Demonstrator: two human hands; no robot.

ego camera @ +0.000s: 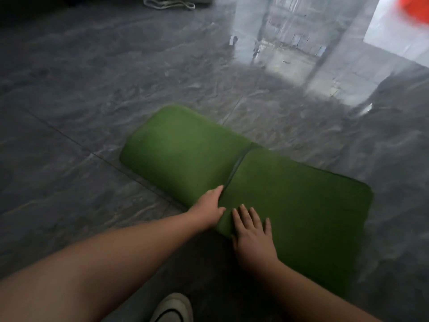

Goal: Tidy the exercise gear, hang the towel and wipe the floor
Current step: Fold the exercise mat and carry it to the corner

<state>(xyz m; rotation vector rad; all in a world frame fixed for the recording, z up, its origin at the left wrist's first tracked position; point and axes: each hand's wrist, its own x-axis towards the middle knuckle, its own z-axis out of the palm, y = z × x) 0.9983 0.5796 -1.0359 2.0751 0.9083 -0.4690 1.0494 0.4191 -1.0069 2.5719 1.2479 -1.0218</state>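
Observation:
A green exercise mat (290, 194) lies on the dark grey floor (81, 112), its left part rolled into a thick roll (181, 147) and its right part flat. My left hand (207, 210) rests at the near end of the roll, fingers straight along the seam where roll meets flat mat. My right hand (251, 231) lies flat with fingers spread on the flat part, just beside the left hand. No towel is in view.
A white cord or rope (169, 3) lies on the floor at the top. A bright window reflection (290, 43) covers the far right floor. Something orange-red (415, 10) shows at the top right corner. My white shoe (173, 307) is at the bottom.

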